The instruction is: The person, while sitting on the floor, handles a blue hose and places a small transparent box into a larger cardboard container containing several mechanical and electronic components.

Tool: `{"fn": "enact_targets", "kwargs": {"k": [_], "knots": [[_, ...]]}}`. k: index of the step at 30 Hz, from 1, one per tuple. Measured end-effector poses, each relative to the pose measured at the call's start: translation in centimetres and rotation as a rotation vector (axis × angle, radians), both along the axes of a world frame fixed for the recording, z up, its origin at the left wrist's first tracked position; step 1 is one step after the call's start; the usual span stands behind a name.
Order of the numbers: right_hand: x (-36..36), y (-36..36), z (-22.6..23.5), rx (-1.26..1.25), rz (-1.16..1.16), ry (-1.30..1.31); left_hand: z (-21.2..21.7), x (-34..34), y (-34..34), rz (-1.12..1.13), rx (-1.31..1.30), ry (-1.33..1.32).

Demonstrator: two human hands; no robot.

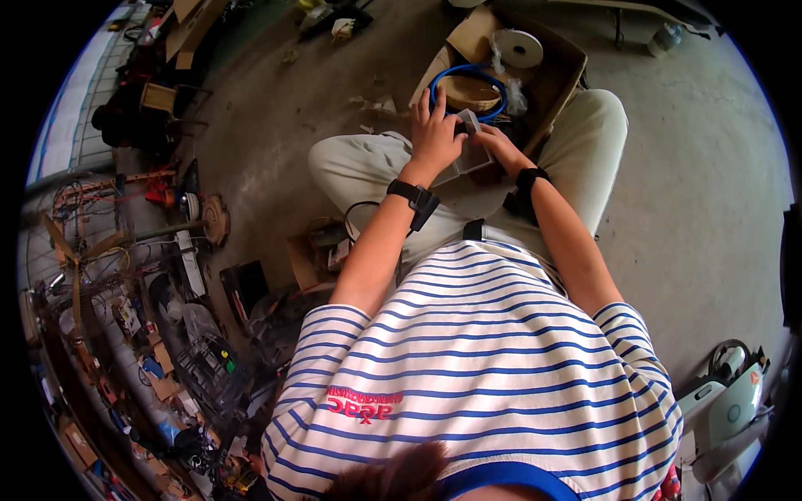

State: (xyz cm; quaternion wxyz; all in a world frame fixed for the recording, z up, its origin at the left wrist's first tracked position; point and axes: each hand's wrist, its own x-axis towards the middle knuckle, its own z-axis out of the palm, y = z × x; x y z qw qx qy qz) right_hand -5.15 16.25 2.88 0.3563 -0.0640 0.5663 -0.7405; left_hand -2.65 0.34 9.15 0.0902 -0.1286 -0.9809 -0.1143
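Hands meet just above the middle of the frame, over the person's lap, and both are busy with one small thing: a flat, clear plastic packet (473, 155) with a pale card or part inside it. The left hand (436, 134) lies over the packet's left side with its fingers (428, 107) spread and stretched upward, the thumb pressing toward the packet's top edge. The right hand (499, 144) holds the right side from below, its fingers curled closed around the edge; exactly how they pinch it cannot be told, since the left hand and the packet cover them. Both wrists carry dark bands.

The packet rests against the pale trousers, right in front of an open cardboard box (558, 77) at the upper centre. Inside the box lie a coil of blue hose (441, 77) and a white roll of tape (518, 48). Clutter of tools and wire fills the left of the frame on the concrete floor (267, 92).

By the look of it, the step in hand is getting the packet open or its contents out. The next move would call for a firm pinch at the top edge while the other hand steadies the body, without bending what is inside.
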Motion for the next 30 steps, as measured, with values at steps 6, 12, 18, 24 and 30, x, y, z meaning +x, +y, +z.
{"fn": "enact_targets", "kwargs": {"k": [6,12,18,24,30], "knots": [[-0.1,0.1,-0.3,0.006,-0.032,0.1,3.7,1.1,-1.5,-0.048,0.198,0.123],[0.2,0.2,3.6,-0.203,-0.155,-0.035,5.6,5.6,-5.9,0.144,0.177,0.236],[0.9,0.1,4.1,-0.154,-0.181,-0.147,4.4,8.3,-6.6,0.219,0.152,0.183],[0.5,-0.1,3.0,-0.136,-0.07,-0.074,2.6,7.1,-5.0,0.13,0.191,0.131],[0.1,0.1,1.6,-0.173,-0.106,-0.079,1.9,5.2,-3.5,0.094,0.153,0.114]]}}
